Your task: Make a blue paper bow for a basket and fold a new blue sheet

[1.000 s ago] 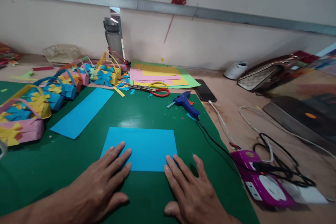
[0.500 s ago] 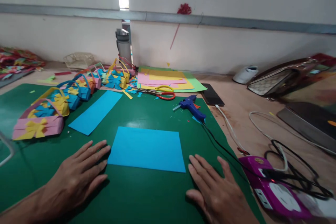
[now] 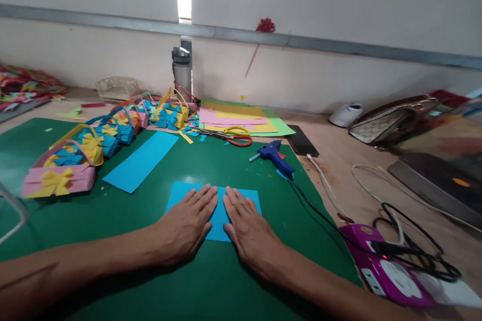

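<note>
A blue sheet of paper [image 3: 219,220] lies flat on the green mat [image 3: 211,286] in front of me. My left hand [image 3: 188,223] rests palm down on its left half, fingers stretched forward. On the right half lies my right hand [image 3: 248,228], also flat with its fingers extended. A narrow strip of blue paper shows between the two hands, and they cover much of the rest. Beyond my left hand is a longer blue paper strip [image 3: 143,163], slanted on the mat.
Several small paper baskets with bows [image 3: 60,180] line the left. Scissors [image 3: 239,138], stacked coloured paper [image 3: 233,115] and a grey bottle [image 3: 182,75] stand farther back. To the right are a blue glue gun [image 3: 276,158], a phone [image 3: 303,140] and a purple power strip [image 3: 387,266] with cables.
Both hands have moved inward from beside the blue sheet onto its surface, close together. The camera view has shifted slightly.
</note>
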`<state>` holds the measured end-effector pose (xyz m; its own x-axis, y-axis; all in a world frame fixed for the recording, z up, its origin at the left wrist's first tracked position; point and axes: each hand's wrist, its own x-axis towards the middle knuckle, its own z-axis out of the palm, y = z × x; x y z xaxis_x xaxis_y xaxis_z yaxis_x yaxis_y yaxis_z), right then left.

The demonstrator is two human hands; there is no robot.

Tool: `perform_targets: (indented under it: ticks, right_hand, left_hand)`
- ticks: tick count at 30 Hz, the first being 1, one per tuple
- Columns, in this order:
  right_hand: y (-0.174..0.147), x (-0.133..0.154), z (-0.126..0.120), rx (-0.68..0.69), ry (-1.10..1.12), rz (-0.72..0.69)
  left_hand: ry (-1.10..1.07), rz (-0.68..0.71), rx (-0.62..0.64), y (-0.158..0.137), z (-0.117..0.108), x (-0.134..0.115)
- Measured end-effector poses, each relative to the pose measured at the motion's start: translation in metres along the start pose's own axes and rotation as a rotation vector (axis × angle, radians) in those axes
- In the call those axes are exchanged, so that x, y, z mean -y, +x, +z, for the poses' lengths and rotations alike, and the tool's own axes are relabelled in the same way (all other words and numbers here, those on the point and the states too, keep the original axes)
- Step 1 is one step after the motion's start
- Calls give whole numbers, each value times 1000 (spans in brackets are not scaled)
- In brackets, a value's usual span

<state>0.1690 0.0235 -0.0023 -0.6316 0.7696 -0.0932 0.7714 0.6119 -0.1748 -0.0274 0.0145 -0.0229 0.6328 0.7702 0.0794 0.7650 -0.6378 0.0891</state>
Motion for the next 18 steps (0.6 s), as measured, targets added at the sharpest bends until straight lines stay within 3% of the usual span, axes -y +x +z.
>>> perform_targets:
  ticks: [11,15,18]
  right_hand:
    - [-21,-26,-14,37,-193,227]
    - [-12,-18,-29,-15,-266,251]
    - [5,-9,-37,-30,-266,136]
  left_hand:
    - [247,-192,-113,-59,4,48]
    - [253,-270,-147,-53,-8,47]
    - [216,-124,-124,-32,-19,30]
